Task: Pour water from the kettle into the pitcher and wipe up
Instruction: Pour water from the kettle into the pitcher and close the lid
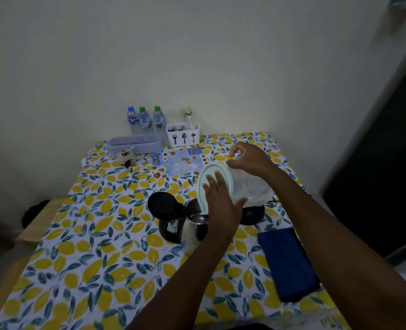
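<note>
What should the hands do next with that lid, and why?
Probably lift the lid clear and set it on the table. The left hand has it tilted up off the clear pitcher, which the right hand steadies. The kettle beside it already stands open, so the pitcher's mouth only needs freeing for pouring.

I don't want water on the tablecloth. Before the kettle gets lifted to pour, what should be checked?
1. Pitcher lid off the pitcher: ok, left hand holds it tilted.
2. Pitcher steadied: ok, right hand on its rim.
3. Kettle lid open: ok.
4. Water level in kettle: cannot tell.
5. A hand free for the kettle: not ok.
6. Blue cloth at hand: ok.
</note>
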### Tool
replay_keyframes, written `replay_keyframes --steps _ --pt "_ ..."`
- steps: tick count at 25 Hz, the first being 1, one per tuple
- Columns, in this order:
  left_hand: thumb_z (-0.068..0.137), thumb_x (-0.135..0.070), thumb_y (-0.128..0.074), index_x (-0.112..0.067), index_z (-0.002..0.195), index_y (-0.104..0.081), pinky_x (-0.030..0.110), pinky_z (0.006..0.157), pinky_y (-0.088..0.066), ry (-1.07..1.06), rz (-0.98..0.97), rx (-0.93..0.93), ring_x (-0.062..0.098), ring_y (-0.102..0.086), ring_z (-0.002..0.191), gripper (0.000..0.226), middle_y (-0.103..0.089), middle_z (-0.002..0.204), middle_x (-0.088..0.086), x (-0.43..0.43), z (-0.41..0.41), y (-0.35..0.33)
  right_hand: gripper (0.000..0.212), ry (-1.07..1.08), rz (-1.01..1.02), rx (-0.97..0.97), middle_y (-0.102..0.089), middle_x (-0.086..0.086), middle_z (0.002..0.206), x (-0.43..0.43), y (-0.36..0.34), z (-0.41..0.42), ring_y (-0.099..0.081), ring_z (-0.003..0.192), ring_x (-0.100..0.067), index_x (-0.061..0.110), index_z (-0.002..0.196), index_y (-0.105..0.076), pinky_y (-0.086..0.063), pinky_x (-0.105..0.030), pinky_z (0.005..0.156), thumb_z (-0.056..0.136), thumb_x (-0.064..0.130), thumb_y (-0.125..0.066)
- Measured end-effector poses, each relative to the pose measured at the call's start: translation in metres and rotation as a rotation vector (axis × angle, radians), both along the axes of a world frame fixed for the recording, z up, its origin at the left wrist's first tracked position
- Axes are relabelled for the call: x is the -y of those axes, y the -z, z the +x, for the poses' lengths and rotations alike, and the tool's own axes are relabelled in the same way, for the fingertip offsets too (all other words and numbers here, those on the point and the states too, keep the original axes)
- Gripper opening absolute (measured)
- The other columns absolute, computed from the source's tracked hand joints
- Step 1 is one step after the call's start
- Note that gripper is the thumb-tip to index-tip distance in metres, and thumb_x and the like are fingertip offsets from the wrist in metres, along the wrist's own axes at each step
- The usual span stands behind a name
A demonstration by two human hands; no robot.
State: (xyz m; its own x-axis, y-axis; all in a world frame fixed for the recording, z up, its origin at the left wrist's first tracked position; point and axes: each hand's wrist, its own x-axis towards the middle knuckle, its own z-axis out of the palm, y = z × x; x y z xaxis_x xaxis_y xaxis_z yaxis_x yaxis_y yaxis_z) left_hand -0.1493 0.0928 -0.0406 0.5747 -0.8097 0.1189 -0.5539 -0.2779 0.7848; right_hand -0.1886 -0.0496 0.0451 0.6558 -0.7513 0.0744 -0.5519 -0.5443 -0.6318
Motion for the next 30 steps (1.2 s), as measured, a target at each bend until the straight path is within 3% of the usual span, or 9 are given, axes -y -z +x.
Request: replay_keyframes --steps 6,10,30 --pt "0.086 -0.043 -0.065 -0.013 0.151 0.006 0.048 0.122 -0.008 -0.017 -0.008 -0.008 0.035 0.009 0.149 0.101 0.007 0.162 0.015 0.000 0.000 -0.004 0.020 -0.003 -0.022 -0.022 -0.069 0.003 0.090 -0.001 -0.004 0.004 -0.066 0.077 -0.021 0.030 0.080 -0.059 -0.044 -0.030 0.059 0.068 0.038 -0.073" --pt "0.085 -0.042 -0.066 -0.013 0.151 0.005 0.047 0.121 -0.009 -0.034 -0.013 -0.023 0.035 0.008 0.149 0.101 0.006 0.162 0.015 0.002 -0.001 -0.004 0.019 -0.018 -0.048 -0.029 -0.067 0.006 0.097 0.000 -0.005 0.006 -0.065 0.079 -0.022 0.030 0.080 -0.059 -0.044 -0.031 0.062 0.069 0.036 -0.073" --pt "0.086 -0.040 -0.066 -0.013 0.151 0.005 0.048 0.123 -0.010 -0.022 -0.029 -0.054 0.033 0.010 0.149 0.100 0.009 0.162 0.013 0.004 0.005 -0.010 0.021 -0.030 -0.074 -0.040 -0.069 0.000 0.093 0.005 -0.008 0.012 -0.066 0.075 -0.023 0.025 0.084 -0.062 -0.042 -0.029 0.059 0.070 0.037 -0.072"
